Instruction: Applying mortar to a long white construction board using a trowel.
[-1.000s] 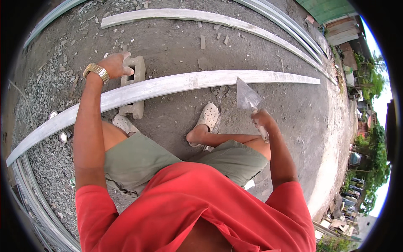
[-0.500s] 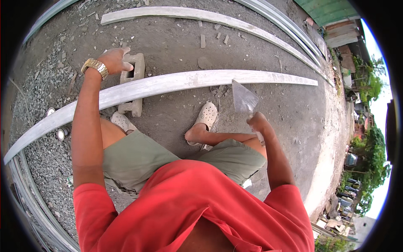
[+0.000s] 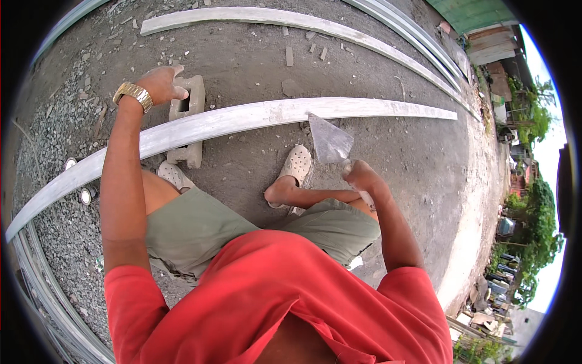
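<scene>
- One right hand (image 3: 362,176) has its grip closed around the handle of a trowel (image 3: 331,141), whose flat, triangular metal blade has its tip near the edge of a long whitish bar (image 3: 242,115).
- This smeared bar passes over a hollow, rough concrete block (image 3: 199,94).
- Beside the block, the left hand (image 3: 159,86) has a loose grip, thumb and fingers spread; whether the thumb touches it, I cannot tell.
- Farther, another whitish bar (image 3: 291,18) lies on gritty ground (image 3: 242,60).
</scene>
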Motion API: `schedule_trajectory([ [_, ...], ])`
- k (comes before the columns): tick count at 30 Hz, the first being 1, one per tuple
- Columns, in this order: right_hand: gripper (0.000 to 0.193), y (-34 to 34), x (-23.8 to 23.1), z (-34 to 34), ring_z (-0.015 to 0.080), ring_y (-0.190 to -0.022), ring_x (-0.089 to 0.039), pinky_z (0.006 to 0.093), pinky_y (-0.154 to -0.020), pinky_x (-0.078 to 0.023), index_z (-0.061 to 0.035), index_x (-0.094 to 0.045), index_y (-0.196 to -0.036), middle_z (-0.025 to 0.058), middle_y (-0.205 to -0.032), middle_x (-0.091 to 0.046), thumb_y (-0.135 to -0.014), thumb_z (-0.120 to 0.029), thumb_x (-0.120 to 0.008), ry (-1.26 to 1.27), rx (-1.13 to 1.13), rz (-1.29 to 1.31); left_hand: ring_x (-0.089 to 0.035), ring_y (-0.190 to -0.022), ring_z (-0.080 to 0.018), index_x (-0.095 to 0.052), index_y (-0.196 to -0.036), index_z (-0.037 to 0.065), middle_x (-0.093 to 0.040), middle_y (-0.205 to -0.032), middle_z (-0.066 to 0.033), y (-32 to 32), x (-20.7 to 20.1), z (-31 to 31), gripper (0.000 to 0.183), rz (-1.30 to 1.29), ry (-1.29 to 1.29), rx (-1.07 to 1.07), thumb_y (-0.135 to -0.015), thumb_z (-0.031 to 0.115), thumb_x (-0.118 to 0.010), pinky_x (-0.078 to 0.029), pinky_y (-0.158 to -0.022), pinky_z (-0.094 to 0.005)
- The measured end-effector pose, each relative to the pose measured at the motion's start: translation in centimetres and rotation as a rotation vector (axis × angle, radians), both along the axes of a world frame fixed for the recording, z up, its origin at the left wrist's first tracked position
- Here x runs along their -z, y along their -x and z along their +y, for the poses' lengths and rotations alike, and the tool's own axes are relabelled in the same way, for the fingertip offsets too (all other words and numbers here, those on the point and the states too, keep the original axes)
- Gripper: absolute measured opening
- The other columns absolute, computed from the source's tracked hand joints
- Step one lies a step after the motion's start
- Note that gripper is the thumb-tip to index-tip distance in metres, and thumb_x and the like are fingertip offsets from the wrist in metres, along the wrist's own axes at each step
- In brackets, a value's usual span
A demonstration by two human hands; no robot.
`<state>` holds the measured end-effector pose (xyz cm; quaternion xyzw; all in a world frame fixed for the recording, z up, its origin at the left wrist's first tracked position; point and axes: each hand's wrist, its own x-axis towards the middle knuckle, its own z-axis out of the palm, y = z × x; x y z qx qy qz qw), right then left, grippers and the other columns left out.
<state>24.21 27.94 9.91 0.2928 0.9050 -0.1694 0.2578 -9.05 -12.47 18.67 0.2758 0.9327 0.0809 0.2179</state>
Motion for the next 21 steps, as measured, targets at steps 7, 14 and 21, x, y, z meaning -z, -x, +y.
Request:
schedule_trajectory([
  [7,0.020,1.4,0.9,6.7,0.0153,-0.051,-0.055,0.0318,-0.044,-0.043,0.0026,-0.062,-0.081,0.0075,-0.064,-0.057,-0.080,-0.018,-0.064,0.290,0.464,0.202,-0.049,-0.120,-0.0348,-0.042,-0.134,0.000,-0.049,-0.129,-0.0261,-0.2,0.9,0.6,0.074,0.016,0.003,0.090,-0.073,0.032,-0.069,-0.039,-0.101,-0.0397],
  [14,0.019,5.0,8.6,12.8,0.0144,-0.047,-0.051,0.0308,-0.042,-0.041,-0.0015,-0.061,-0.079,0.0028,-0.062,-0.055,-0.082,-0.020,-0.065,0.464,0.726,0.432,-0.052,-0.116,-0.0353,-0.042,-0.134,0.001,-0.051,-0.127,-0.0251,-0.7,0.0,-1.0,0.075,-0.046,0.043,-0.017,-0.073,0.034,-0.070,-0.039,-0.099,-0.0401],
  [21,0.025,10.4,13.6,13.2,0.0166,-0.045,-0.051,0.0335,-0.043,-0.039,0.0004,-0.058,-0.073,0.0052,-0.057,-0.052,-0.082,-0.022,-0.064,0.220,0.760,0.778,-0.054,-0.114,-0.0353,-0.041,-0.135,0.002,-0.057,-0.119,-0.0246,-0.8,0.8,-2.0,0.074,-0.050,0.037,-0.034,-0.073,0.030,-0.070,-0.041,-0.097,-0.0398],
])
